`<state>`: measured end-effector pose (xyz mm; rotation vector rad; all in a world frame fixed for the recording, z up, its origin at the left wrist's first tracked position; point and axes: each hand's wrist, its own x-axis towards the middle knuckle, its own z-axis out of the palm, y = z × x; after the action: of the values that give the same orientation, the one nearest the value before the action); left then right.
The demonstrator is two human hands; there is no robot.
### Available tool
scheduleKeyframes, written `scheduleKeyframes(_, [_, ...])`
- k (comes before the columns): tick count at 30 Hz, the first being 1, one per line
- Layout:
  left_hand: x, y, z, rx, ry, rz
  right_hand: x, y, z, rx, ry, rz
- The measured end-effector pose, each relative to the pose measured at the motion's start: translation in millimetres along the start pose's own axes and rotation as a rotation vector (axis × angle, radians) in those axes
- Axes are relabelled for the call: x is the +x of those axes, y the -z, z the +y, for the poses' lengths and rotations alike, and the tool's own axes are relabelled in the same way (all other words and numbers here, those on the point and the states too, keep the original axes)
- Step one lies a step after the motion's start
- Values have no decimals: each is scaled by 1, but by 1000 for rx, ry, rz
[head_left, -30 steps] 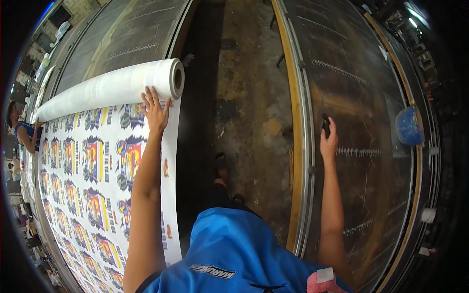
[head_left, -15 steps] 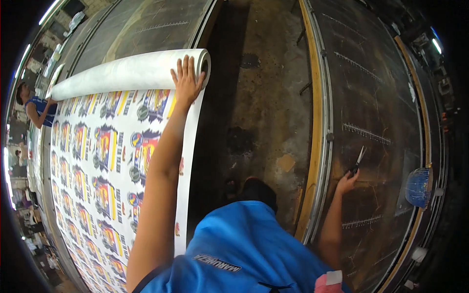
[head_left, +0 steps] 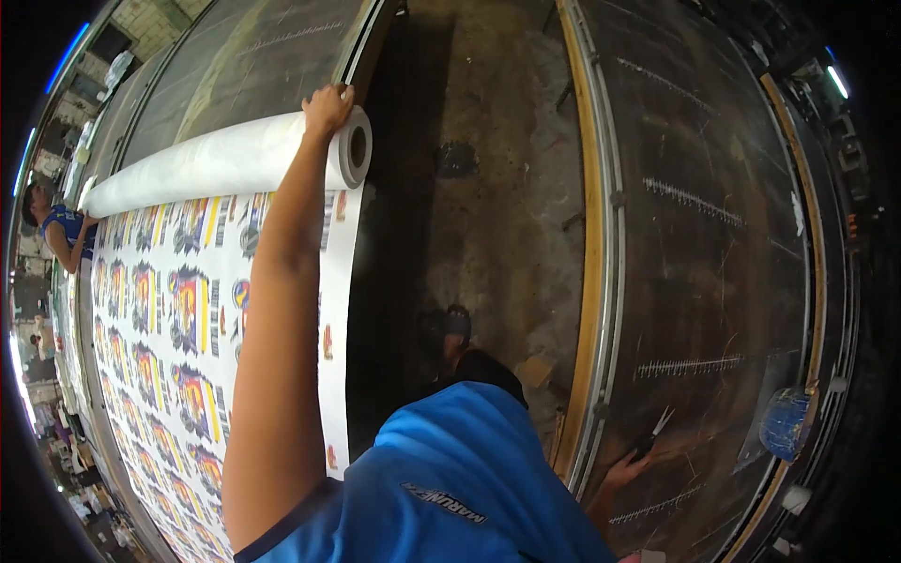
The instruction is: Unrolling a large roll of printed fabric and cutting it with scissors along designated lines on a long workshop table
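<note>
A person's left hand (head_left: 327,106) grips the near end of a white fabric roll (head_left: 225,161) lying across a printed sheet (head_left: 178,319) on the left counter (head_left: 235,66), while the right hand (head_left: 627,466) holds scissors (head_left: 654,430) on the dark right counter (head_left: 713,263).

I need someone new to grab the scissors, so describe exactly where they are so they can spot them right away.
Start at the long dark table on the person's right, across the floor gap from the printed sheet. Near its close end, the right hand rests on the surface with the scissors at its fingertips. They are the small thin pair with pale blades, lying left of the roll of blue tape.
</note>
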<state>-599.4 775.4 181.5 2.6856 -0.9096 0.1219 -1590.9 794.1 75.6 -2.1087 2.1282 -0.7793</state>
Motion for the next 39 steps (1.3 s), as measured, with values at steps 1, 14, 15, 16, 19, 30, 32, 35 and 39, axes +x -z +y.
scheduleKeyframes(1, [16, -10, 10, 9, -21, 28, 1, 1, -4, 24, -63, -16])
scheduleKeyframes(14, [100, -100, -4, -40, -150, 444, 221, -161, -249, 347, -47, 59])
scheduleKeyframes(15, [127, -103, -7, -59, -111, 414, 246, -177, -279, 335, -75, 64])
scheduleKeyframes(16, [161, -104, -9, -30, -159, 477, 277, -196, -310, 380, -1, 53])
scheduleKeyframes(19, [276, -101, -5, 25, -251, 548, 382, -269, -418, 499, 142, 46])
scheduleKeyframes(30, [507, -145, 33, -27, -110, 414, 643, -482, -610, 435, 247, -155])
scheduleKeyframes(32, [506, -160, 29, -14, -71, 359, 652, -508, -601, 233, 9, -34])
scheduleKeyframes(35, [537, -175, 27, -65, -31, 338, 647, -527, -585, 29, -29, -53])
scheduleKeyframes(39, [620, -188, 37, -23, 10, 347, 650, -532, -585, 21, -41, -70])
